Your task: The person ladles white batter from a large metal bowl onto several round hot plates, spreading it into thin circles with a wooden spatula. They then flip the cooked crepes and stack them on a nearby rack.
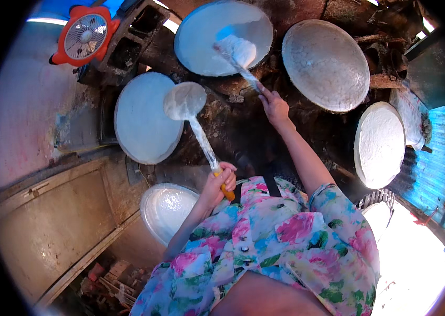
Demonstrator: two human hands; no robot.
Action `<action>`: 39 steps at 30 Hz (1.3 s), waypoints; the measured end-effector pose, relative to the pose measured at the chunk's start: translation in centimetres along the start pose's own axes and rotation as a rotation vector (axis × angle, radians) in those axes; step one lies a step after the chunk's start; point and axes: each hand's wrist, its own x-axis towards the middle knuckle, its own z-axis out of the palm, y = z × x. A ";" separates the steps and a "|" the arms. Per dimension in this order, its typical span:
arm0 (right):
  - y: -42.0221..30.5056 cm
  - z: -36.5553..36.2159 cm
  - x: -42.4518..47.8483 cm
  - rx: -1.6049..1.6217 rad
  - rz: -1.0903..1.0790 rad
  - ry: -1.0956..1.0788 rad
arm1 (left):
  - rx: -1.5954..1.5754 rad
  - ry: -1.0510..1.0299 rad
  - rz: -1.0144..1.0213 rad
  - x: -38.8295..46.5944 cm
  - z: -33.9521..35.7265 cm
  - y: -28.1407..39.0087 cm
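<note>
My left hand [219, 185] grips the yellow handle of a long metal ladle [202, 136], its round bowl raised over the right edge of a wide pan of white liquid [147, 118]. In my right hand [275, 106] is the handle of a white-coated stirring tool [244, 72]. That tool reaches into the large round pan at the top [194, 43], where a white mass [242, 51] lies at its end; whether this is its head or a lump of material I cannot tell. The top pan holds white liquid.
A greyish coated pan [325, 65] stands at upper right, a pan of thick white material [380, 144] below it. Another white-filled pan [167, 209] is by my left forearm. An orange fan [86, 35] stands near concrete blocks [125, 51]. Firewood [117, 276] lies at lower left.
</note>
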 end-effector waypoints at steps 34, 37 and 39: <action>-1.4 -2.1 12.2 0.372 0.175 0.213 | 0.175 0.069 -0.047 1.9 2.9 7.5; -2.3 -1.1 11.5 0.356 0.100 0.103 | 0.036 -0.044 -0.061 3.3 3.2 8.5; -2.5 -0.6 10.6 0.412 0.057 0.138 | -0.180 -0.124 -0.049 5.0 3.3 9.0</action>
